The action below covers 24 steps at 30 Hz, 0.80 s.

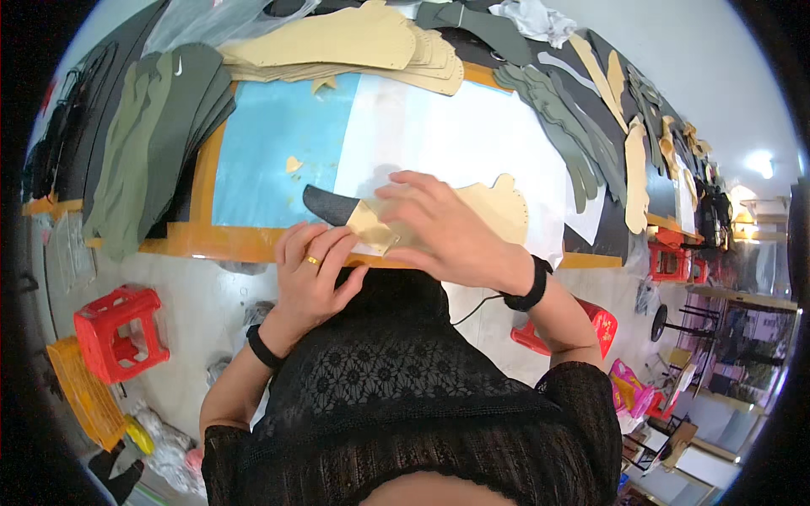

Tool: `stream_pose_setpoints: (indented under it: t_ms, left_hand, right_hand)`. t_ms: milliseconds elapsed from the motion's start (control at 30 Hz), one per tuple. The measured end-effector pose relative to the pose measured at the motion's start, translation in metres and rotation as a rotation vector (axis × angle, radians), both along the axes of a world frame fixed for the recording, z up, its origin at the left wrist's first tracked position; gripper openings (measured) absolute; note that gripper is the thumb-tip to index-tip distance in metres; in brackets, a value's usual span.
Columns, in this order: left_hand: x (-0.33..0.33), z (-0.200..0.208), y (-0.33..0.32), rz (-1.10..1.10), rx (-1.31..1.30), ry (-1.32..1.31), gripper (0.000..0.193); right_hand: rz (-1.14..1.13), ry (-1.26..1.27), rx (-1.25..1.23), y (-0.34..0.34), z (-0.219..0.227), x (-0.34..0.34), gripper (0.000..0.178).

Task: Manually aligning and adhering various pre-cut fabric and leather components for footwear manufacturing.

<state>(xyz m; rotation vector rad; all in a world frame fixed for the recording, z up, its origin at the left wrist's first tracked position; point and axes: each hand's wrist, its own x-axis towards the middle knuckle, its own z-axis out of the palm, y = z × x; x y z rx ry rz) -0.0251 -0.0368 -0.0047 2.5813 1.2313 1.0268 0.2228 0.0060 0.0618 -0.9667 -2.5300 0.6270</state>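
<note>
Here, the person's left hand (pixel 316 270) sits at the near edge of the counter (pixel 201 198), fingers close together and thumb apart, the fingertips by the join of a black tip (pixel 327 205) and a tan piece (pixel 499 209). The right hand (pixel 447 223) lies over the middle of that tan piece, its fingers loosely bent and slightly spread; whether either pinches the material cannot be told. The piece lies across a white sheet (pixel 472 122), its tip reaching onto a blue sheet (pixel 274 126) at left, where a small tan scrap (pixel 293 164) rests. Beyond are stacked tan pieces (pixel 329 42), with dark green pieces (pixel 173 126) to the left and grey-green pieces (pixel 557 126) to the right. A red stool (pixel 122 333) stands on the floor at lower left.
</note>
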Motion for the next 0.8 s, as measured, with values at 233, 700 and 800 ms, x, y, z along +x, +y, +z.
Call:
stream_pose_setpoints:
  t_ms: [233,700,800]
  left_hand:
    - [0.005,-0.001,0.01,0.001,0.009,-0.016,0.041]
    - [0.006,-0.001,0.019,0.054,0.04,-0.069,0.03]
    - [0.008,0.002,0.018,0.063,0.036,-0.079,0.028]
  right_hand:
    - [-0.616,0.037,0.182,0.031,0.028,0.12,0.023]
    - [-0.931,-0.532,0.039,0.096,-0.008,0.272,0.039]
    - [-0.908,-0.509,0.122,0.096,-0.006,0.279,0.041]
